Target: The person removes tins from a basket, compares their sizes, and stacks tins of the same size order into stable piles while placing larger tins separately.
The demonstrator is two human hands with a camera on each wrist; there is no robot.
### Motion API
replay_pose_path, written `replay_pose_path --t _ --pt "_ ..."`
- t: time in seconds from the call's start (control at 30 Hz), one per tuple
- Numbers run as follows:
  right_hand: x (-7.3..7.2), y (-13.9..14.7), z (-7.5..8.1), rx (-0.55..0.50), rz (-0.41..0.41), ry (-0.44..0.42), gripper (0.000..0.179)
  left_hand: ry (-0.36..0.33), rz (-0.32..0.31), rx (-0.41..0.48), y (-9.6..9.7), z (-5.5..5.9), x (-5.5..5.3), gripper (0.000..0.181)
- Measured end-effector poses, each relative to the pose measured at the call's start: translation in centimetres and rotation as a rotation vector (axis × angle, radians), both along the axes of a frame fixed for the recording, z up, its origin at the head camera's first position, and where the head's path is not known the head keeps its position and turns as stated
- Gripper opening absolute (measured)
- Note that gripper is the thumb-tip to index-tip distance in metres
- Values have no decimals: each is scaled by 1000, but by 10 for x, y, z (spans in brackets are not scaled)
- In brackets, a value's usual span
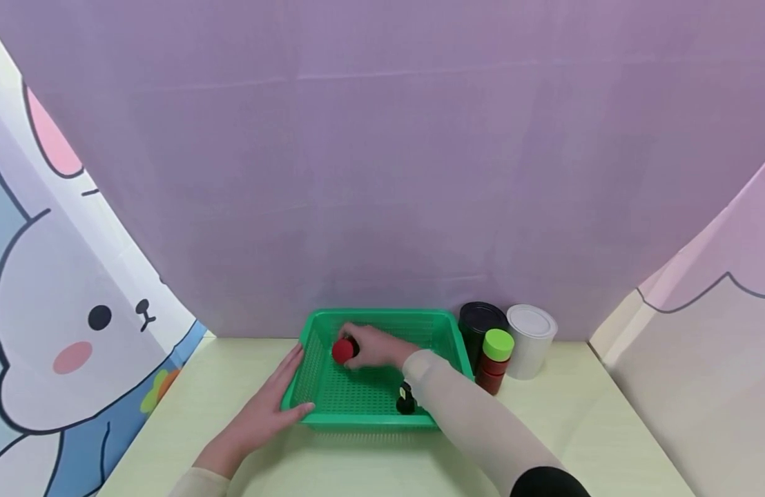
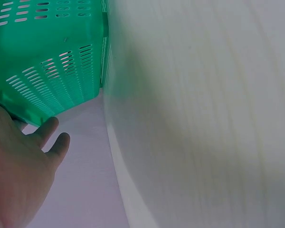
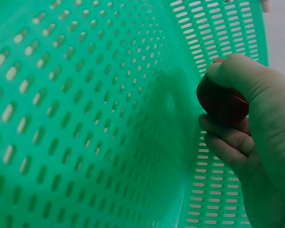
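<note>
A green perforated plastic basket (image 1: pixel 370 419) sits on the pale table. Inside it, my right hand (image 1: pixel 376 346) grips a small object with a round red end (image 1: pixel 342 351) and a dark part beside the fingers. In the right wrist view this round object (image 3: pixel 221 102) looks dark red, held between the thumb and fingers of the right hand (image 3: pixel 270 123); its exact kind is unclear. My left hand (image 1: pixel 273 407) rests against the basket's left side, fingers extended along it and thumb at the front rim. The left wrist view shows the left hand (image 2: pixel 21 166) beside the basket wall (image 2: pixel 61 61).
Right of the basket stand a black canister (image 1: pixel 476 331), a dark red container with a lime-green lid (image 1: pixel 498 345) and a white lidded canister (image 1: pixel 530 345). A purple cloth (image 1: pixel 382 172) hangs behind, and a cartoon-printed cloth (image 1: pixel 78 310) is at left.
</note>
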State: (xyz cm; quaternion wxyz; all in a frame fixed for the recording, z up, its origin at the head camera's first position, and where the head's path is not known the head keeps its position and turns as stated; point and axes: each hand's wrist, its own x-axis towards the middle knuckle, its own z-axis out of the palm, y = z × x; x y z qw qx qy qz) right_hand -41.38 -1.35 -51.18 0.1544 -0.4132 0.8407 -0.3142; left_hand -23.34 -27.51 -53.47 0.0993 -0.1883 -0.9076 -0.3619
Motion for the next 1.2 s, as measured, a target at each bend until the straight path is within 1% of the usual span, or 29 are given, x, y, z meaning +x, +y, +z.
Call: replay_pose_path --t 0.23,0.33,0.47,0.6,0.63,0.73,0.83,0.87,1.0,1.2 --pt "2 4 11 -42 14 14 46 14 2 -5 2 1 0 98" --pt "3 7 16 -80 19 11 45 18 7 -20 1 -1 0 98" --pt "7 13 29 -146 14 -6 45 21 13 -22 2 0 -1 98" --pt "14 21 45 -180 15 -29 46 59 1 9 3 0 0 98" --pt "16 23 48 -182 12 -31 45 86 -38 33 -3 -13 -9 97" --pt "23 31 57 -182 -11 -35 44 104 -44 43 -3 -13 -8 98" --pt "29 41 63 -179 -35 -28 42 78 -42 41 -4 -14 -10 98" --pt "31 44 64 -180 -40 -28 41 52 -3 22 2 -1 -1 99" --pt "38 58 68 -189 -39 -30 40 25 12 -5 0 -1 -2 99" --pt "48 80 68 -219 -40 -25 42 37 2 -4 0 -2 -2 99"
